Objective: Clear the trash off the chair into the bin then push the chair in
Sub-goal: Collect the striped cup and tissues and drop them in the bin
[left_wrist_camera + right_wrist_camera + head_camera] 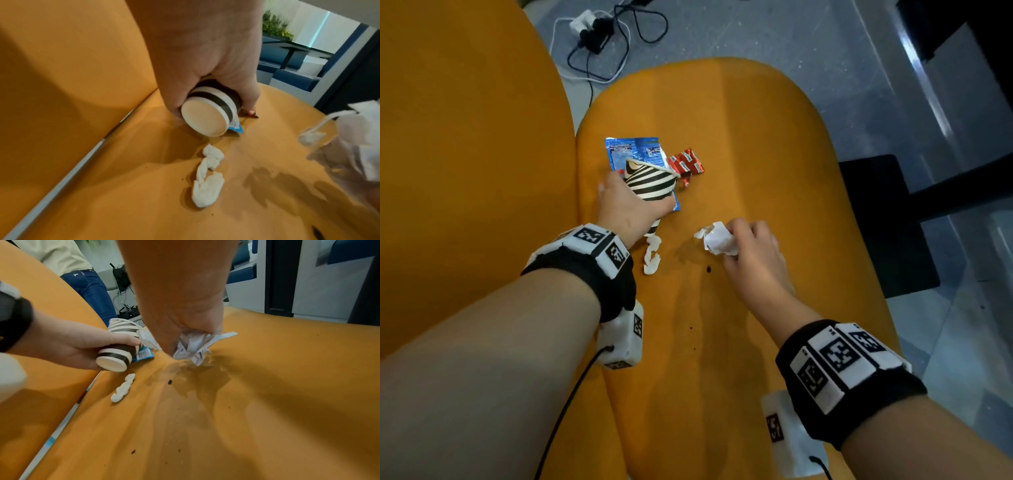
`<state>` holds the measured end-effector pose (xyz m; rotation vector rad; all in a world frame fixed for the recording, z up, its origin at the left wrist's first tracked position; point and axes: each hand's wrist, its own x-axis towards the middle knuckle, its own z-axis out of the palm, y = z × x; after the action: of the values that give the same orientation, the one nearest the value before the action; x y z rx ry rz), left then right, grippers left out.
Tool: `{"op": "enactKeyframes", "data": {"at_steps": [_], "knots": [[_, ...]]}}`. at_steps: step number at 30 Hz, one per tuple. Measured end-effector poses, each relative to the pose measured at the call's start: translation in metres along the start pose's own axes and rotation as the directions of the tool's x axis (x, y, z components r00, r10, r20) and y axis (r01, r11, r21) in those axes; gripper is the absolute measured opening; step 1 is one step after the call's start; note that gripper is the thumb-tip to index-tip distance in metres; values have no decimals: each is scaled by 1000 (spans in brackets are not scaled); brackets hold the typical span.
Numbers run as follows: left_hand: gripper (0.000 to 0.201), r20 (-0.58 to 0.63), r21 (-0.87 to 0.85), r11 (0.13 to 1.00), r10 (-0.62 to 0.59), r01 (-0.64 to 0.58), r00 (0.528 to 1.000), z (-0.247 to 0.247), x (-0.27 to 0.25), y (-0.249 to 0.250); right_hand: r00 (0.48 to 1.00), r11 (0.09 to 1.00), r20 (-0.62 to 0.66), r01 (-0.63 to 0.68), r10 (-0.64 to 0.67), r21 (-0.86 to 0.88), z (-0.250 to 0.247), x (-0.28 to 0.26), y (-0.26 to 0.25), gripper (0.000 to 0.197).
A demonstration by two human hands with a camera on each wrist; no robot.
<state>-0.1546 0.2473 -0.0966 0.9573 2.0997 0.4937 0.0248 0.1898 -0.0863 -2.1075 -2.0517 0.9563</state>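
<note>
On the orange chair seat [739, 144] my left hand [626, 205] grips a black-and-white striped paper cup [652, 181] lying tilted, its base [205, 118] toward my wrist. A blue wrapper [635, 150] lies under the cup and a red wrapper [686, 162] sits just right of it. My right hand [753, 253] holds a crumpled white paper ball [717, 238], seen bunched under the fingers in the right wrist view [191, 345]. A twisted white tissue [652, 255] lies loose on the seat near my left wrist [207, 175].
The orange backrest [465, 154] rises at the left. Dark crumbs and spots [709, 269] mark the seat. Cables and a power strip [592, 27] lie on the grey floor behind. A dark table leg and base [893, 219] stand at right. Another person's legs [90, 290] show beyond the chair.
</note>
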Motion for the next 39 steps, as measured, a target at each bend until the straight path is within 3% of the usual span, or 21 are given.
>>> {"op": "enactKeyframes", "data": {"at_steps": [3,6,8,9,11,12,15,18,25,31,39], "knots": [[93,11,-177,984,21,-19,1000,-10,-19,-6,998,996,-24,-56,57,66,-10,12,-1,32],[104,113,-264,964,34,-3,993,-11,-49,-8,993,988,-75,-82,92,134,-19,31,-6,30],[105,200,-234,971,2,45,980,-10,-62,-13,989,979,-111,-79,101,189,-25,44,-11,28],[93,254,-207,977,-7,61,967,-8,-65,-17,988,976,-116,-78,103,203,-28,49,-14,28],[69,344,-40,998,-31,47,938,-4,-72,-22,990,976,-106,-65,88,209,-31,58,-18,27],[70,366,94,995,-62,29,928,-3,-75,-24,992,977,-100,-49,71,209,-32,62,-21,27],[88,335,300,953,-155,50,929,5,-75,-25,996,973,-86,15,5,231,-31,72,-27,28],[92,281,319,944,-177,82,943,14,-71,-25,997,965,-13,73,-72,250,-24,82,-34,30],[80,228,299,951,-151,78,962,26,-69,-32,961,965,226,101,-157,242,4,86,-46,32],[81,209,309,945,-182,112,961,28,-70,-31,976,989,187,95,-116,114,12,83,-58,28],[78,230,207,969,-179,132,957,22,-72,-36,999,994,33,10,-13,108,9,65,-41,26]]}}
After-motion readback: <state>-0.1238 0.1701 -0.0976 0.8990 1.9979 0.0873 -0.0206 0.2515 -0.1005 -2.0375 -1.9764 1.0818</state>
